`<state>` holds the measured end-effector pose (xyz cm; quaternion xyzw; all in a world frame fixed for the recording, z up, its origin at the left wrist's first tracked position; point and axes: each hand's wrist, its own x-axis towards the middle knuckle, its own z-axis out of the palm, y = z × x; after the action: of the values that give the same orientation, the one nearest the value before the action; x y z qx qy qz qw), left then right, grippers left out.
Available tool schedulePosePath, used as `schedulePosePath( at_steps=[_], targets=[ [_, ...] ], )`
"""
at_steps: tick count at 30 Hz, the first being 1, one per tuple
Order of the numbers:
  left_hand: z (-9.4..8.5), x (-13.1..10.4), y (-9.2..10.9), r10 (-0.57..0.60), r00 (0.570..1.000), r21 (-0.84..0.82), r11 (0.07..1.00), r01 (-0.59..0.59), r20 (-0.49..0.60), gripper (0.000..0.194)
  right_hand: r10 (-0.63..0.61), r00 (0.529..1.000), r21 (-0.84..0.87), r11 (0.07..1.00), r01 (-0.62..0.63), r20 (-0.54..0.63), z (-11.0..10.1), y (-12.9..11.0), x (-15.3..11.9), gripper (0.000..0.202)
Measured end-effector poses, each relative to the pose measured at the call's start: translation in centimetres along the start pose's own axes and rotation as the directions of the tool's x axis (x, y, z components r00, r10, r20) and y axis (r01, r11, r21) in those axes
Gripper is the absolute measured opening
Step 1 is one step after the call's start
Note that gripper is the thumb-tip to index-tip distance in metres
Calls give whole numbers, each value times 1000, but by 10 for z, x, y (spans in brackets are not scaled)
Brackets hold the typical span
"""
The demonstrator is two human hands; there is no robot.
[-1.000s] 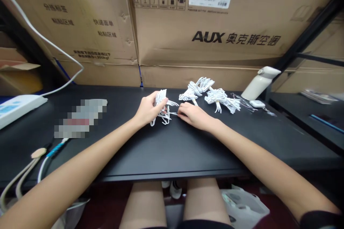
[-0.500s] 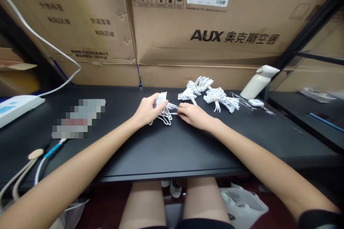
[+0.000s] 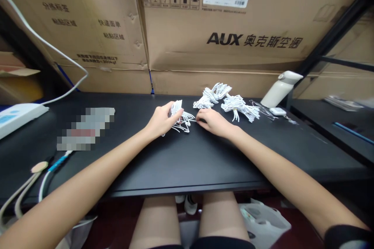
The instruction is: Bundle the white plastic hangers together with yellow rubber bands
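Note:
My left hand (image 3: 163,120) is closed around a bundle of thin white wires (image 3: 184,120) over the middle of the black table. The wires fan out to the right of its fingers, some with bent ends. Just right of the bundle, my right hand (image 3: 212,122) pinches the tip of a thin white strand that reaches toward the bundle. Behind my right hand lie more white wire bundles (image 3: 217,92), and another bundle (image 3: 239,107) spreads to the right of them.
A white bottle (image 3: 277,93) leans at the back right, near a small white case (image 3: 277,111) and glasses (image 3: 264,111). At left are a pixelated flat object (image 3: 87,130) and a white power strip (image 3: 22,118). Cardboard boxes (image 3: 228,58) stand behind the black table (image 3: 187,163).
My right hand has shifted slightly right and up. The loose wire ends below my left hand have swung to the right.

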<state>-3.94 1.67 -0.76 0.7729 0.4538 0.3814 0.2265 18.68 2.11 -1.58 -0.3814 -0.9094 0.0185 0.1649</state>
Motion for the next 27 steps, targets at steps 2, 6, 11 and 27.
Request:
schedulePosePath(
  at_steps=[2, 6, 11, 27],
  targets=[
    [0, 0, 0, 0, 1000, 7, 1000, 0, -4, 35, -32, 999, 60, 998, 32, 0, 1, -1, 0, 15],
    [-1, 0, -1, 13, 1000, -4, 1000, -13, 10, 35, -83, 996, 135, 987, 81, 8, 2, -5, 0, 17],
    [-5, 1, 1, 32, 999, 90, 995, -32, 2, 37, -89, 989, 245, 962, 116, -121, 8, -2, 1, 15],
    [-13, 3, 2, -21, 1000, 23, 999, 21, 0, 35, 259, 957, 383, 904, -192, -131, 9, 8, 4, 14]
  ],
)
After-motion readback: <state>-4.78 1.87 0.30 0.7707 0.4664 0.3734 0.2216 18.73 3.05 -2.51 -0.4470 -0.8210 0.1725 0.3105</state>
